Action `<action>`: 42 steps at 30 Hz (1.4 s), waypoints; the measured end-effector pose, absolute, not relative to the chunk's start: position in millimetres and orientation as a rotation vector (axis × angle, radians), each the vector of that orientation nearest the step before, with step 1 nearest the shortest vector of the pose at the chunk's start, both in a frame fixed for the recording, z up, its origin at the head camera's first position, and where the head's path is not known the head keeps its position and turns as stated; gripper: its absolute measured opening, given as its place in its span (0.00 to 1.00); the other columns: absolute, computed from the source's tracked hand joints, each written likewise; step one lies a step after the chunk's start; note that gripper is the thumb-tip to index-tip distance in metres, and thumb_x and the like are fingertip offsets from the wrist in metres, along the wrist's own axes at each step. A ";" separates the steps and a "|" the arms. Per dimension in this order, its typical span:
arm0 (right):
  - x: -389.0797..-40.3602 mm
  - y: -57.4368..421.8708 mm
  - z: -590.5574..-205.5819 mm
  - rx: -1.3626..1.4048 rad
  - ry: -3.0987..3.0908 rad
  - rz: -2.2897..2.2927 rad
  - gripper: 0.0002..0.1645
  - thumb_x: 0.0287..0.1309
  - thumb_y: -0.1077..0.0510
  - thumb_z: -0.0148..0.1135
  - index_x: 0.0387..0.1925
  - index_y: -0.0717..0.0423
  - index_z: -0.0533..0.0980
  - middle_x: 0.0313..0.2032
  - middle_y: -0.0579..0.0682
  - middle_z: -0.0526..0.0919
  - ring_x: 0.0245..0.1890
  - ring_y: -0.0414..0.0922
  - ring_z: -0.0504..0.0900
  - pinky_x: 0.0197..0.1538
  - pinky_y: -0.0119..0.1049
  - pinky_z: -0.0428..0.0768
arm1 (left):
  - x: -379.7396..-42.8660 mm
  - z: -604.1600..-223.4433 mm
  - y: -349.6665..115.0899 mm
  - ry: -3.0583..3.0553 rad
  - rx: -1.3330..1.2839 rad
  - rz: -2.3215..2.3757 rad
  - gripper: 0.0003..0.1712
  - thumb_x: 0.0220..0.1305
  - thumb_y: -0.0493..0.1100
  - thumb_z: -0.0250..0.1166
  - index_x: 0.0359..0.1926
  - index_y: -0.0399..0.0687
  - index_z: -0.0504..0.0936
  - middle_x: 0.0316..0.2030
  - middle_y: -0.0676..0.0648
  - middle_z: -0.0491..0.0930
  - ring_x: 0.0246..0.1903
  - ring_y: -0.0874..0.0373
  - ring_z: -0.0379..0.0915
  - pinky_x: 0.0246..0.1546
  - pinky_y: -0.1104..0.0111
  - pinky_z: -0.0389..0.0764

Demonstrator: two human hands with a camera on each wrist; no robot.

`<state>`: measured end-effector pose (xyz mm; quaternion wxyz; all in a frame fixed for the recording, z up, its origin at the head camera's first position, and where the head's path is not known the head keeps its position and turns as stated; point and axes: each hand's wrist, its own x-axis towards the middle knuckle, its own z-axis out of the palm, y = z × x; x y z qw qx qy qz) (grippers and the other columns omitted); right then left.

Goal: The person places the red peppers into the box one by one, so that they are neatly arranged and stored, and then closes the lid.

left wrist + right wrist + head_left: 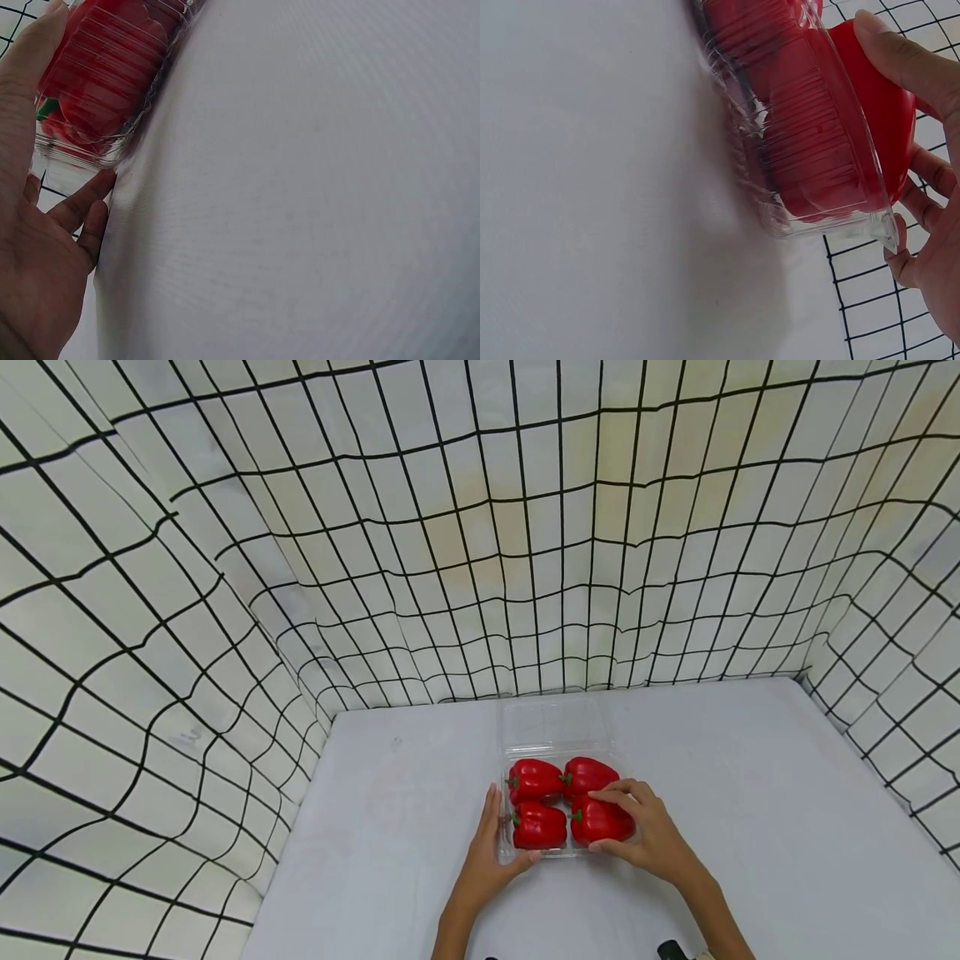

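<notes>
Several red bell peppers with green stems sit in a clear plastic clamshell container [555,855] on the table; its lid [555,725] lies folded back on the far side. My right hand [660,839] grips the front right pepper [603,821] between thumb and fingers. In the right wrist view that pepper [866,94] stands partly above the container's rim. My left hand [483,860] rests at the container's front left corner, fingers fairly straight along its left side and thumb at the front edge. Beside it is the front left pepper [538,827].
A white-covered table [390,827] carries the container near its middle. Black netting [465,568] over pale sheeting rises behind the table and along both sides. A small dark object [671,950] shows by the right forearm at the bottom edge.
</notes>
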<state>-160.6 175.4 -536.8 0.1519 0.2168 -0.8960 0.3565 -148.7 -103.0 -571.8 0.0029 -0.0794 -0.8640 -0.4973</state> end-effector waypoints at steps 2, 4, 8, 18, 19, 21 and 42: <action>-160.5 174.8 -538.0 0.621 -2.562 1.030 0.40 0.34 0.42 0.82 0.55 0.37 0.78 0.53 0.44 0.74 0.57 0.43 0.70 0.46 0.49 0.85 | -148.7 -571.8 -103.3 -2.714 -0.251 -1.552 0.63 0.50 0.66 0.70 0.78 0.58 0.44 0.78 0.53 0.43 0.75 0.44 0.50 0.64 0.46 0.68; -161.1 174.0 -538.6 0.616 -2.556 1.034 0.40 0.34 0.42 0.82 0.55 0.37 0.78 0.52 0.44 0.75 0.56 0.42 0.70 0.46 0.49 0.85 | -149.5 -572.0 -103.8 -2.717 -0.253 -1.539 0.63 0.50 0.66 0.70 0.78 0.58 0.44 0.78 0.54 0.43 0.75 0.45 0.50 0.65 0.46 0.68; -162.6 172.4 -541.3 0.625 -2.544 1.012 0.40 0.34 0.42 0.82 0.55 0.38 0.79 0.51 0.44 0.75 0.55 0.42 0.70 0.46 0.46 0.82 | -150.5 -572.2 -105.2 -2.715 -0.250 -1.537 0.62 0.50 0.66 0.70 0.78 0.58 0.45 0.78 0.55 0.42 0.75 0.46 0.51 0.65 0.47 0.68; -164.9 168.5 -550.2 0.619 -2.532 0.954 0.41 0.33 0.42 0.82 0.55 0.40 0.79 0.51 0.45 0.78 0.52 0.43 0.70 0.42 0.41 0.74 | -149.9 -573.1 -107.2 -2.713 -0.230 -1.538 0.62 0.49 0.66 0.71 0.78 0.59 0.46 0.78 0.55 0.43 0.75 0.46 0.49 0.65 0.47 0.69; -164.6 168.6 -551.1 0.612 -2.537 0.943 0.41 0.33 0.42 0.82 0.55 0.40 0.79 0.51 0.46 0.78 0.52 0.43 0.70 0.42 0.40 0.74 | -149.7 -572.9 -106.7 -2.709 -0.236 -1.543 0.62 0.49 0.65 0.71 0.78 0.58 0.46 0.78 0.54 0.44 0.75 0.45 0.50 0.64 0.47 0.69; -163.6 169.6 -553.4 0.601 -2.543 0.922 0.41 0.32 0.41 0.82 0.55 0.41 0.80 0.52 0.47 0.78 0.52 0.44 0.71 0.42 0.40 0.73 | -149.3 -572.5 -105.6 -2.708 -0.252 -1.546 0.62 0.49 0.65 0.71 0.78 0.57 0.45 0.78 0.52 0.44 0.74 0.44 0.51 0.63 0.47 0.71; -160.8 172.3 -558.5 0.584 -2.511 0.888 0.34 0.47 0.51 0.74 0.59 0.42 0.78 0.48 0.48 0.77 0.49 0.43 0.72 0.42 0.40 0.73 | -149.0 -572.8 -103.8 -2.719 -0.250 -1.554 0.62 0.50 0.67 0.70 0.78 0.61 0.44 0.78 0.55 0.42 0.75 0.46 0.49 0.64 0.48 0.69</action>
